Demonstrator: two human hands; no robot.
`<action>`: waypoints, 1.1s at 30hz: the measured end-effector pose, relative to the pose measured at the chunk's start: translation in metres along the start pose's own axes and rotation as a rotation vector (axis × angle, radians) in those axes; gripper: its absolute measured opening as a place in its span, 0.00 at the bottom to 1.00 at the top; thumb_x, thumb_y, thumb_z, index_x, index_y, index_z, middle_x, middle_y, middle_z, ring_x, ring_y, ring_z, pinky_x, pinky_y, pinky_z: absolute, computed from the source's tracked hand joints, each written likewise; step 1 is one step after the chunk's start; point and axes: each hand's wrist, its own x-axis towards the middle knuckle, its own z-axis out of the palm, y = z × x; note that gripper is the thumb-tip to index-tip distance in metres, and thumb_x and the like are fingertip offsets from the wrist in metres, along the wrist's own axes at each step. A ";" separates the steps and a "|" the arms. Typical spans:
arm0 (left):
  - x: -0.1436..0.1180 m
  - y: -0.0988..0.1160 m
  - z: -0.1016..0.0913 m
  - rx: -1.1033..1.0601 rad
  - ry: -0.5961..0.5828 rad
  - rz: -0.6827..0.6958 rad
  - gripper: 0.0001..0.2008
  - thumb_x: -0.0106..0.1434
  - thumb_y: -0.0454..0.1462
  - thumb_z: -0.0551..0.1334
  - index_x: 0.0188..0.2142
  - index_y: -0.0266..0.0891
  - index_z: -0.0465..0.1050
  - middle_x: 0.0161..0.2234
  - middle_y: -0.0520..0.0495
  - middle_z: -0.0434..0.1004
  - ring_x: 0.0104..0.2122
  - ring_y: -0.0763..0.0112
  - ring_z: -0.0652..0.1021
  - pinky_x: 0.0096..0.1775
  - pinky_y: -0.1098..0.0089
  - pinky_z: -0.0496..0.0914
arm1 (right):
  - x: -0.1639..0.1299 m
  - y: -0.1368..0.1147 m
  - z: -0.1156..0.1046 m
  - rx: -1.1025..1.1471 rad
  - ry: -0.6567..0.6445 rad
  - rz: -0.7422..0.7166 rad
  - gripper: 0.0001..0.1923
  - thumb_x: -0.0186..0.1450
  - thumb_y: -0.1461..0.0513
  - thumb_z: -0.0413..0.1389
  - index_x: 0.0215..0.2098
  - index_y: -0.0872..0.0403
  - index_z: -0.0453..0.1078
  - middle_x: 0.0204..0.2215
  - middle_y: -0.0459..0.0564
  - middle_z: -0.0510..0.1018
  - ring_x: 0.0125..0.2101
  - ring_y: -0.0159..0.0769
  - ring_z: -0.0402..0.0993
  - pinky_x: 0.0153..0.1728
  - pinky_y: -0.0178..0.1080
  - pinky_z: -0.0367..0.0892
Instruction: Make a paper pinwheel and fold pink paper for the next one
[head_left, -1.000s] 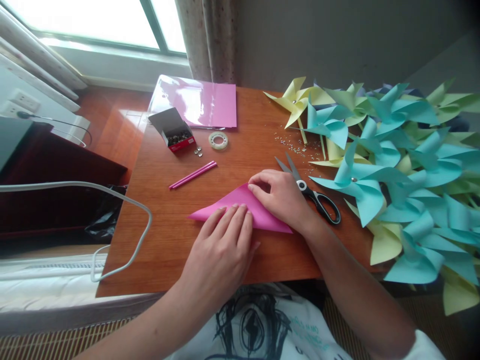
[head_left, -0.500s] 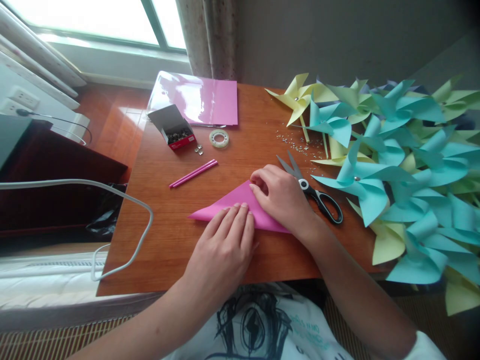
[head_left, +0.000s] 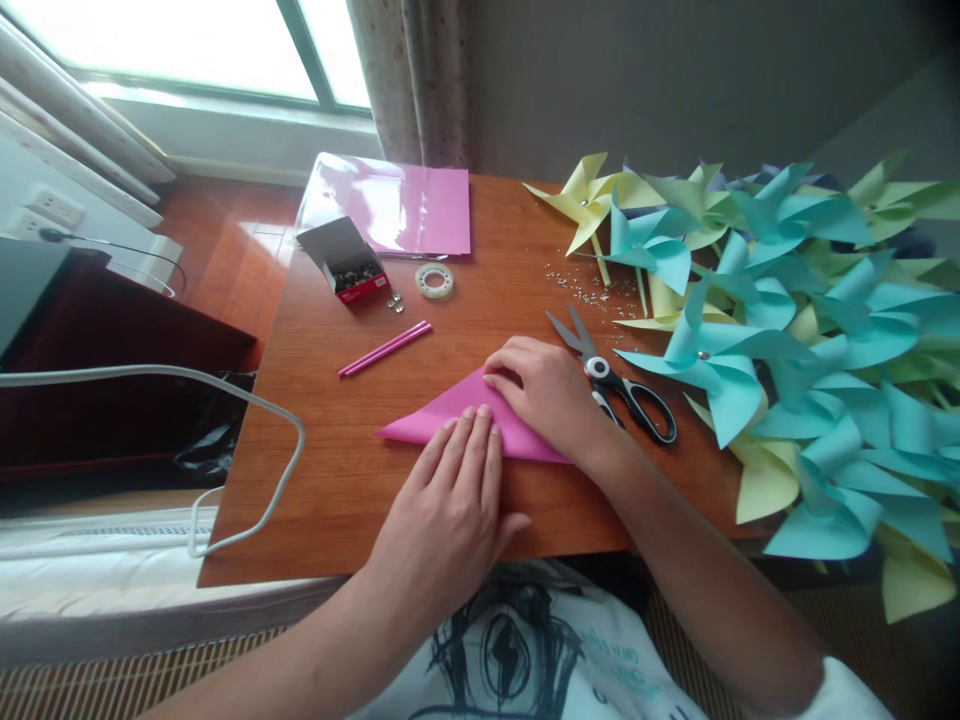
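Note:
A pink paper folded into a triangle (head_left: 442, 412) lies flat on the wooden table (head_left: 345, 480). My left hand (head_left: 450, 510) rests palm down on its near edge, fingers together and pressing the paper. My right hand (head_left: 547, 390) covers the triangle's right part, with curled fingertips pressing at the top corner. Black-handled scissors (head_left: 626, 390) lie open just right of my right hand.
Two pink sticks (head_left: 385, 348), a tape roll (head_left: 435, 280), an open box of pins (head_left: 351, 268) and a stack of pink sheets (head_left: 394, 205) sit at the back. Many blue and yellow paper pinwheels (head_left: 787, 330) crowd the right side. A white cable (head_left: 225, 400) loops at left.
My left hand slid slightly toward me along the paper's near edge. My right hand's fingertips shifted a little left at the top corner. The paper stays put.

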 end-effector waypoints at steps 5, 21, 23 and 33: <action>-0.009 0.003 0.008 -0.064 -0.038 0.005 0.51 0.64 0.62 0.53 0.67 0.15 0.55 0.69 0.18 0.50 0.70 0.36 0.54 0.67 0.47 0.52 | -0.001 0.003 0.002 -0.004 0.008 -0.016 0.06 0.67 0.69 0.60 0.33 0.55 0.77 0.35 0.51 0.82 0.39 0.39 0.77 0.43 0.38 0.67; -0.015 0.000 0.014 -0.150 -0.033 0.068 0.57 0.57 0.65 0.60 0.72 0.31 0.46 0.73 0.19 0.34 0.71 0.31 0.44 0.66 0.41 0.46 | -0.008 -0.002 -0.011 -0.038 -0.042 -0.030 0.06 0.69 0.67 0.58 0.41 0.58 0.77 0.39 0.53 0.81 0.41 0.40 0.76 0.45 0.39 0.68; -0.015 0.000 0.015 -0.130 -0.023 0.063 0.59 0.58 0.66 0.58 0.71 0.22 0.46 0.71 0.15 0.39 0.71 0.32 0.44 0.67 0.43 0.46 | -0.022 -0.006 -0.014 -0.060 0.045 -0.038 0.10 0.70 0.67 0.54 0.47 0.59 0.76 0.42 0.55 0.80 0.44 0.41 0.75 0.49 0.41 0.68; -0.015 0.000 0.018 -0.127 -0.013 0.064 0.57 0.59 0.65 0.57 0.70 0.19 0.50 0.71 0.14 0.40 0.71 0.31 0.44 0.67 0.43 0.45 | -0.102 -0.017 0.019 -0.398 0.248 0.025 0.23 0.69 0.66 0.53 0.62 0.56 0.68 0.61 0.60 0.71 0.58 0.55 0.64 0.56 0.57 0.63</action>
